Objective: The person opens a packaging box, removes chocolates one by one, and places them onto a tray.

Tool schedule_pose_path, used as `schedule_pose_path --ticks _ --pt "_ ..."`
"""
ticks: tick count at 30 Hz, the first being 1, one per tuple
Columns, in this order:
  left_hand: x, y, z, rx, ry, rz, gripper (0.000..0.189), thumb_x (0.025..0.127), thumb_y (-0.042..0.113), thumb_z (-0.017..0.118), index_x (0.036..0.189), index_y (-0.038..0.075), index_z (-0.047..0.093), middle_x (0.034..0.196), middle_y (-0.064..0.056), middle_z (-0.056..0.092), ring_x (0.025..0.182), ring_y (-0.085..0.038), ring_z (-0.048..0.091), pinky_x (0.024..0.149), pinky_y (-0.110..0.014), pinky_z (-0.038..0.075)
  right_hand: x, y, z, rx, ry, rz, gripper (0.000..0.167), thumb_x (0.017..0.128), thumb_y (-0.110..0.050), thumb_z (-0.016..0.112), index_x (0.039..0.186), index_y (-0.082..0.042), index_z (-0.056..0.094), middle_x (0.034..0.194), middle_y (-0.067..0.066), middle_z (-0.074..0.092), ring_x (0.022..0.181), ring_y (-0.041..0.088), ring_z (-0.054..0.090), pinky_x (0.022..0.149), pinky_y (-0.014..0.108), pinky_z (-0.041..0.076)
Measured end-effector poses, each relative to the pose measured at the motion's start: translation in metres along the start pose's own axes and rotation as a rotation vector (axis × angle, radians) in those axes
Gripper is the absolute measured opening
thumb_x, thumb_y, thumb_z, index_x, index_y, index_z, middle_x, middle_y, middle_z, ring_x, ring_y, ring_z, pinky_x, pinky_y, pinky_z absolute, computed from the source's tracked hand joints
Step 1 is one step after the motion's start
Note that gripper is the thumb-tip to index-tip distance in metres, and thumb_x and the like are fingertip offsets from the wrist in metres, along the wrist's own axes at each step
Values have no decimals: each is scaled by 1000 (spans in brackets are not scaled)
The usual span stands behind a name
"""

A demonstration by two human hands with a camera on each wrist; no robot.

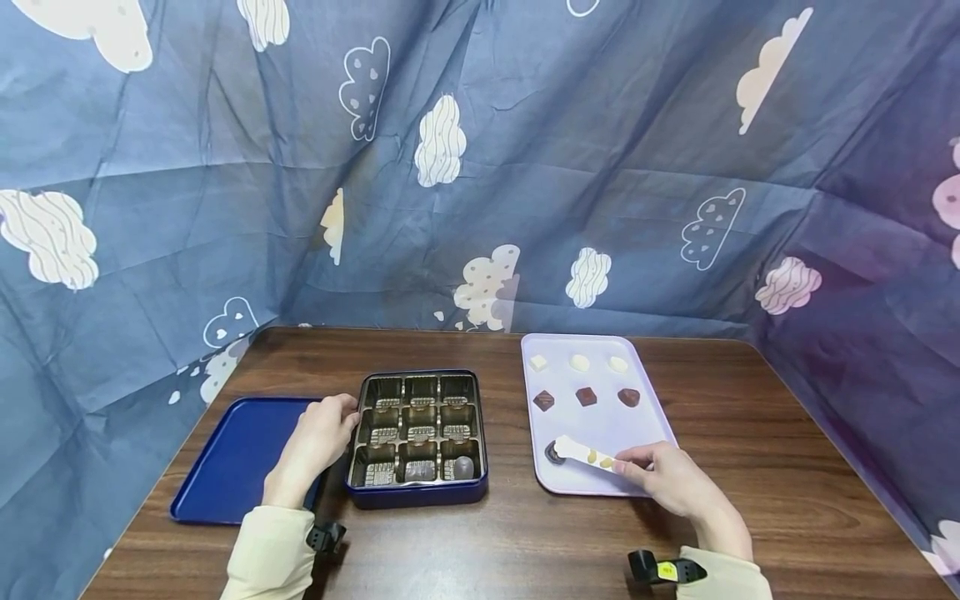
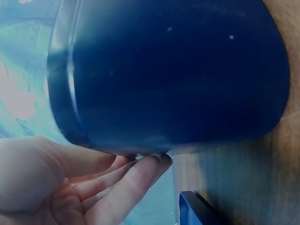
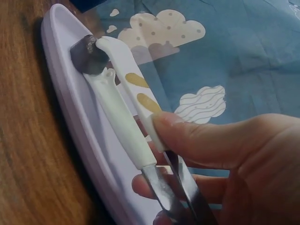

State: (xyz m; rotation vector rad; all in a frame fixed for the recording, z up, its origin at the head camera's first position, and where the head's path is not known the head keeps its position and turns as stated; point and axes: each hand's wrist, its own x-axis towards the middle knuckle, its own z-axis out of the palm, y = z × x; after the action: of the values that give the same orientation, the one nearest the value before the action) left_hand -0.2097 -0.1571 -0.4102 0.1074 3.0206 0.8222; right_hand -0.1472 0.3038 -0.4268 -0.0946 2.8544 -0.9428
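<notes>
In the right hand [image 1: 675, 479] is a pair of white tongs [image 1: 588, 454] with gold marks and metal arms, held between thumb and fingers. A dark chocolate [image 3: 89, 54] sits between the tong tips, low over the near left corner of a lilac tray [image 1: 600, 485]. The left hand [image 1: 318, 437] has its fingertips at the left side of a blue box [image 1: 420, 497]. That box has a gold insert of several compartments. Its front row holds one dark chocolate [image 1: 419, 471] in the middle and another [image 1: 463, 468] at the right.
White chocolates [image 1: 579, 362] form the tray's back row, with brown chocolates [image 1: 586, 396] in a row before them. A blue lid [image 1: 240, 458] lies left of the box, partly under the left forearm. A cloud-patterned cloth [image 1: 480, 167] hangs behind the wooden table [image 1: 495, 558].
</notes>
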Motion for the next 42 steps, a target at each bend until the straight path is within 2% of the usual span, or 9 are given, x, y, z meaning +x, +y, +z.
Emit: schedule_pose_path --ticks 4,8,15,21,25,27,30,36,42 --pt "0 -1 1 -5 2 4 26 98 9 57 119 -5 63 109 -19 69 88 -33 67 77 -51 50 -2 -4 -4 -65 22 21 29 89 -31 71 105 -7 75 93 4 68 81 18 54 71 37 44" --pt "-1 -2 3 -22 1 -1 26 98 9 58 120 -5 63 106 -18 69 74 -23 67 73 -47 51 -4 -7 -9 -139 69 7 33 88 -32 73 108 -6 74 93 7 69 83 20 57 72 41 46" --pt "-2 -3 3 -34 4 -3 27 98 8 58 121 -6 62 108 -19 69 68 -19 66 73 -46 51 -3 -16 -12 -189 168 -60 37 87 -32 75 112 -4 72 99 12 70 86 25 62 73 48 49" --pt "-1 -1 1 -24 12 -2 27 98 9 58 121 -5 62 108 -19 69 70 -22 67 71 -46 51 1 -40 -10 -189 280 -191 33 85 -28 77 112 -8 73 104 13 70 91 30 65 73 53 50" --pt "1 -1 1 -10 17 -1 28 99 9 57 121 -5 62 110 -20 68 81 -29 68 74 -48 51 7 -59 -3 -210 337 -313 34 82 -24 80 111 -7 73 100 10 70 86 26 64 71 48 50" --pt "1 -2 2 -6 16 -2 28 99 9 57 122 -6 62 113 -21 67 92 -35 67 79 -51 51 11 -66 6 -217 354 -368 34 80 -22 81 110 -7 73 95 6 69 78 20 60 66 42 48" --pt "-1 -4 3 2 16 -6 28 99 9 57 121 -5 62 115 -21 66 103 -40 63 84 -54 49 16 -75 20 -237 373 -436 34 79 -22 82 109 -9 74 92 2 66 76 17 57 65 39 47" --pt "0 -4 3 -4 19 -5 27 99 9 57 121 -5 63 114 -21 67 100 -39 64 81 -52 50 25 -93 38 -270 389 -535 36 79 -26 82 110 -9 74 97 2 67 88 22 64 74 43 50" --pt "1 -3 2 -9 12 -10 27 99 10 57 122 -4 63 114 -21 67 97 -37 65 79 -51 50 31 -110 42 -321 406 -668 32 79 -25 83 106 -9 75 90 0 65 82 20 61 70 40 49"
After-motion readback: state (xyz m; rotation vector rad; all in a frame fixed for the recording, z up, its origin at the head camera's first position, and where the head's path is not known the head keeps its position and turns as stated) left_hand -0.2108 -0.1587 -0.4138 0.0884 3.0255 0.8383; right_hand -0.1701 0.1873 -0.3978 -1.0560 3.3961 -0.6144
